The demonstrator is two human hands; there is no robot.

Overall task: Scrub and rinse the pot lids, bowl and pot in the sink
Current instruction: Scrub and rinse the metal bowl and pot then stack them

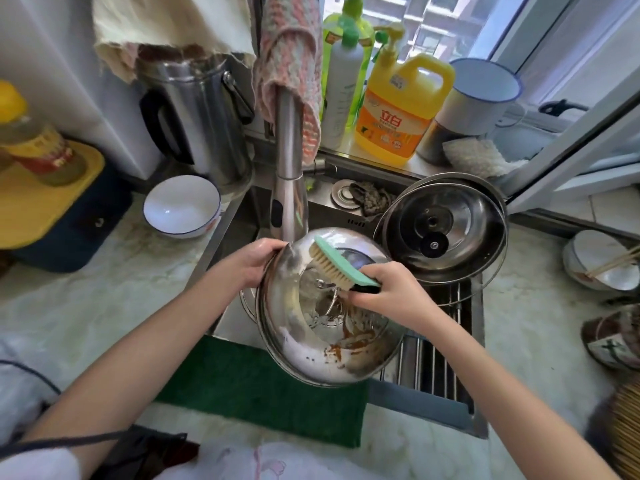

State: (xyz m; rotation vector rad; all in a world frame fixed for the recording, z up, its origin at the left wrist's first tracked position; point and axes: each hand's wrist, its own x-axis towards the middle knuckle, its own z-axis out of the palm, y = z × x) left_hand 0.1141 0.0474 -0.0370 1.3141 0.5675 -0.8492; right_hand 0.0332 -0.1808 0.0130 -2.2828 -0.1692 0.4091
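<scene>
The right hand (388, 289) is clenching its fingers (363, 296) round the dark handle of the brush (337, 263). The brush is lying tilted, with its bristles pressing against the inner face of the lid (311, 341).

The left hand (254, 263) is gripping the far left rim of the same lid, with its fingers curling over the edge. The lid is being held tilted over the left part of the sink (230, 237), inner face up. Brown residue and white foam are showing on its lower half. A metal rim is showing just under the lid's left edge; what it belongs to cannot be told.

The faucet (289, 140) is standing just behind the lid. The second lid (450, 216) is lying inner face up to the right, resting on the rack (429, 362) that is spanning the right part of the sink.

The bowl (180, 202) is sitting upright on the surface (104, 289) left of the sink, near the faucet. A green cloth (263, 386) is lying over the near edge of the sink. A yellow jug (398, 116) is standing on the ledge behind the sink.
</scene>
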